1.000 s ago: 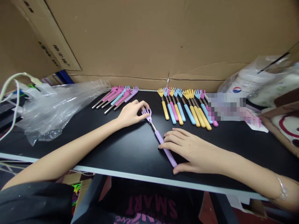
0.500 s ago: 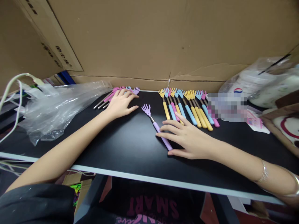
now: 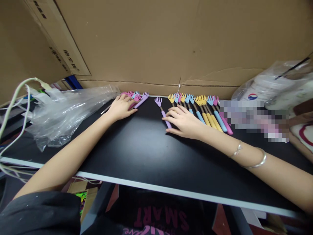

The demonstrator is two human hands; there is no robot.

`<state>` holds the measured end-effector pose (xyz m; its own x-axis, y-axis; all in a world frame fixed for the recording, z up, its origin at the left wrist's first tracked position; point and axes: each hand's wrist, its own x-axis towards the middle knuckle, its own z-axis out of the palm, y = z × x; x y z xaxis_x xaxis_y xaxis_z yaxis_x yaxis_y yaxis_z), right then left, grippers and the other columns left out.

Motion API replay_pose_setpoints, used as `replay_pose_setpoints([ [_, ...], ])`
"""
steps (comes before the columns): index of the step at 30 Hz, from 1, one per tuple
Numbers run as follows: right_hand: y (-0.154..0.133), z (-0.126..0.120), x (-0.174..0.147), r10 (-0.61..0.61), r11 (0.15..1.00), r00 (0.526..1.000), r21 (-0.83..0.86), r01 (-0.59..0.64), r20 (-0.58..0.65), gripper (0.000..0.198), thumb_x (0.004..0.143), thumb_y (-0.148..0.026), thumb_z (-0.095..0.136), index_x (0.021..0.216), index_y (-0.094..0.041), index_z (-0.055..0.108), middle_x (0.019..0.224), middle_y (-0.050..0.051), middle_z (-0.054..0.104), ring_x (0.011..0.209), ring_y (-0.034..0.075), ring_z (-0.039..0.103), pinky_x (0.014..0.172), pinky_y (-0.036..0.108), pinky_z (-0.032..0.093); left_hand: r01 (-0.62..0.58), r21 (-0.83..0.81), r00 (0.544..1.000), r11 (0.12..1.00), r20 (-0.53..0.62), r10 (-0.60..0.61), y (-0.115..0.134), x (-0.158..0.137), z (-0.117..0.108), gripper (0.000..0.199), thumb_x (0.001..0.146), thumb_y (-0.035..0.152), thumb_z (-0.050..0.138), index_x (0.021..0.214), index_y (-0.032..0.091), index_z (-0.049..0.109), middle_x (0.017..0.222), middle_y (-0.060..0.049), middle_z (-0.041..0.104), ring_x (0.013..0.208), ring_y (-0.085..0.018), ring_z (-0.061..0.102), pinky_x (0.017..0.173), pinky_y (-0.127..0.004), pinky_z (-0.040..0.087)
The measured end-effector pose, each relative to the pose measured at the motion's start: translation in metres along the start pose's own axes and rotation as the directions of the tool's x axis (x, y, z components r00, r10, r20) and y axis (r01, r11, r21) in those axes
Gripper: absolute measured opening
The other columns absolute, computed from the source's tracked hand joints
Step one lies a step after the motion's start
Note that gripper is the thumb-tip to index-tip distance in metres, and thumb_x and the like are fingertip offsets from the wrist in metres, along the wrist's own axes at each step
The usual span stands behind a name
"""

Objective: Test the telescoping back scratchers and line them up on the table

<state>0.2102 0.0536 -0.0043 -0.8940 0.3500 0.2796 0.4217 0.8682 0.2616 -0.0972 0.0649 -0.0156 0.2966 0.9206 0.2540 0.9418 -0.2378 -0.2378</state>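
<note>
A purple back scratcher (image 3: 163, 113) with a hand-shaped head lies on the black tabletop, at the left end of a row of yellow, blue and pink back scratchers (image 3: 207, 115). Over its lower handle rests my right hand (image 3: 184, 122), fingers spread, thumb by the handle's end; the fingers also cover parts of the neighbouring handles. On the left, my left hand (image 3: 121, 107) lies over a loose pile of pink, blue and purple back scratchers (image 3: 141, 99). Its fingers are apart, the thumb pointing right, and the fingertips partly hide the handles underneath.
A clear plastic bag (image 3: 61, 114) lies left, beside a white cable (image 3: 21, 85). Cardboard (image 3: 146, 42) stands along the back. At right are a bagged white cup (image 3: 259, 88) and a blurred-out patch. The table's pale front edge (image 3: 146, 187) runs across below.
My right hand and the purple back scratcher have moved away from me, up beside the row. My left hand has shifted slightly over its pile, and the purple one there shows more handle.
</note>
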Motion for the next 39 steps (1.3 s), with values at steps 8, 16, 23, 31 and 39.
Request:
replay_pose_setpoints([
  [8, 0.007, 0.014, 0.012, 0.169, 0.978, 0.985, -0.116, -0.171, -0.022, 0.053, 0.090, -0.051, 0.039, 0.114, -0.010, 0.064, 0.112, 0.015, 0.061, 0.113, 0.029, 0.045, 0.100, 0.045, 0.030, 0.020, -0.015, 0.996, 1.000, -0.084, -0.021, 0.002, 0.000, 0.002, 0.040, 0.087, 0.044, 0.046, 0.119, 0.023, 0.059, 0.117, -0.011, 0.059, 0.119, -0.032, 0.043, 0.096, -0.046, 0.037],
  [16, 0.005, 0.007, 0.000, 0.133, 0.978, 0.989, -0.150, -0.142, -0.070, 0.047, 0.094, -0.043, 0.036, 0.118, -0.010, 0.060, 0.109, 0.013, 0.063, 0.114, 0.028, 0.046, 0.101, 0.045, 0.030, 0.025, -0.124, 0.989, 0.992, -0.140, -0.042, 0.007, 0.001, 0.000, 0.032, 0.084, 0.040, 0.049, 0.103, 0.017, 0.063, 0.109, -0.015, 0.062, 0.118, -0.035, 0.043, 0.095, -0.050, 0.036],
  [23, -0.018, -0.014, -0.034, -0.005, 0.985, 0.991, -0.171, -0.018, -0.135, 0.028, 0.092, -0.032, 0.043, 0.096, -0.016, 0.067, 0.090, 0.007, 0.066, 0.101, 0.023, 0.052, 0.097, 0.040, 0.035, 0.014, -0.035, 0.984, 0.999, -0.178, -0.020, 0.013, 0.001, 0.004, 0.032, 0.088, 0.043, 0.044, 0.098, 0.021, 0.065, 0.107, -0.011, 0.063, 0.114, -0.033, 0.047, 0.090, -0.047, 0.041],
  [31, -0.027, -0.038, -0.049, 0.033, 0.993, 0.992, -0.112, -0.047, -0.125, 0.028, 0.092, -0.029, 0.041, 0.087, -0.020, 0.067, 0.083, 0.006, 0.068, 0.088, 0.020, 0.055, 0.083, 0.036, 0.041, 0.031, -0.126, 0.963, 0.992, -0.264, -0.064, 0.026, -0.002, -0.010, 0.022, 0.084, 0.038, 0.047, 0.086, 0.023, 0.063, 0.089, -0.006, 0.068, 0.097, -0.027, 0.056, 0.087, -0.042, 0.042],
  [39, -0.020, -0.031, -0.050, 0.165, 0.986, 0.963, 0.022, -0.164, -0.215, 0.026, 0.090, -0.028, 0.045, 0.110, -0.018, 0.059, 0.105, 0.007, 0.066, 0.110, 0.024, 0.050, 0.086, 0.036, 0.042, -0.168, -0.309, 0.888, 0.936, -0.460, 0.008, 0.080, -0.019, -0.048, 0.023, 0.086, 0.036, 0.045, 0.085, 0.021, 0.063, 0.081, -0.001, 0.067, 0.079, -0.017, 0.058, 0.082, -0.033, 0.042],
])
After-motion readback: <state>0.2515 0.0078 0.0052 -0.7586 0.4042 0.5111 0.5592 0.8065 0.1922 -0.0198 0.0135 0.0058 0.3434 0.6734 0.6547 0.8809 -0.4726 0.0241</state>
